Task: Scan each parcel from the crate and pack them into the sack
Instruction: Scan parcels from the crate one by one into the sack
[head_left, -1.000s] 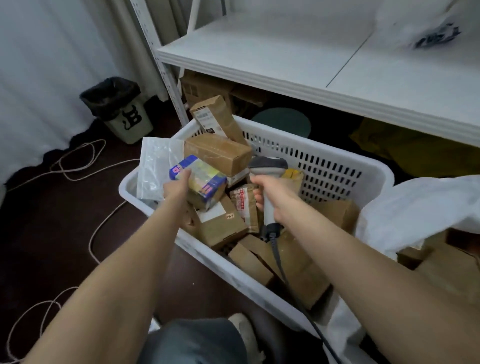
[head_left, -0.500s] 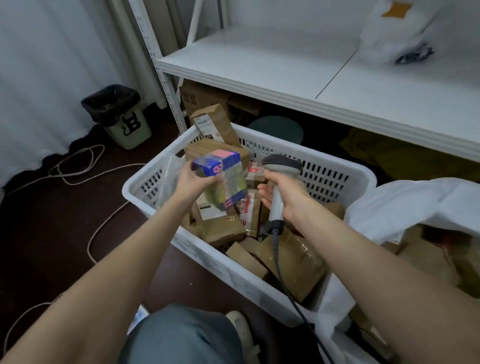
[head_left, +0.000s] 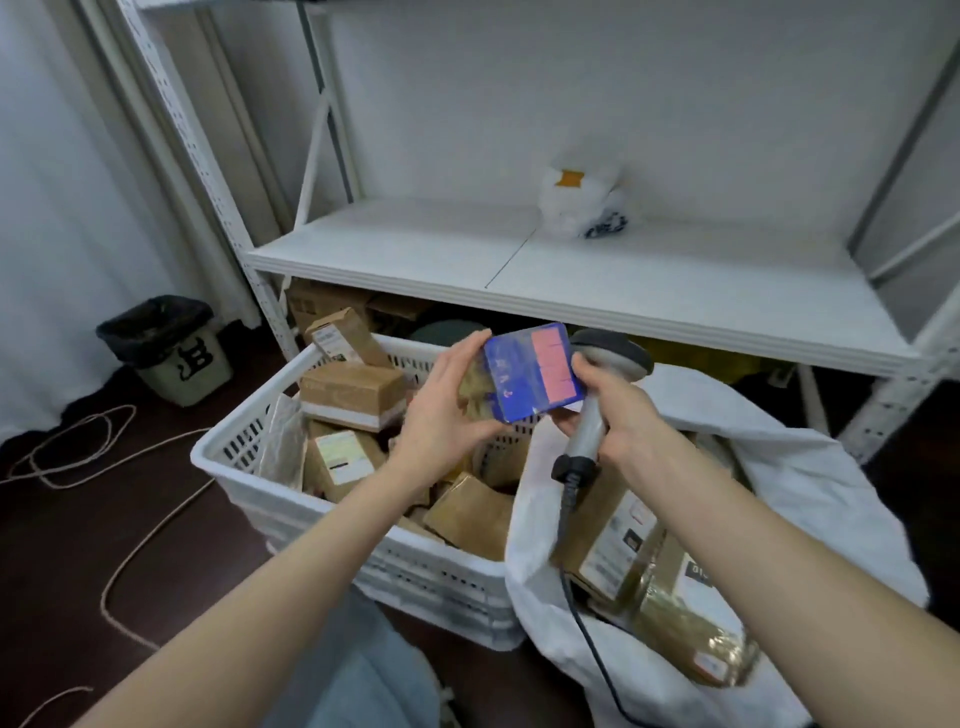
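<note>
My left hand (head_left: 444, 410) holds a small blue and pink parcel (head_left: 530, 371) up above the white crate (head_left: 270, 486). My right hand (head_left: 610, 410) grips the grey barcode scanner (head_left: 605, 364) by its handle, and its fingers also touch the parcel's right edge. The scanner's head sits just behind the parcel. The crate holds several brown cardboard parcels (head_left: 353, 392). To the right, the white sack (head_left: 810, 499) lies open with several taped brown parcels (head_left: 623, 540) inside.
A white metal shelf (head_left: 571, 280) stands behind the crate, with a white bag (head_left: 582, 205) on it. A small black-lined bin (head_left: 166, 348) stands on the dark floor at left. Loose cords (head_left: 78, 447) lie on the floor. My knee (head_left: 358, 675) is below.
My left hand has lifted the blue parcel out of the crate and brought it up to the scanner. The right hand rose with the scanner and now touches the parcel. The view tilted upward.
</note>
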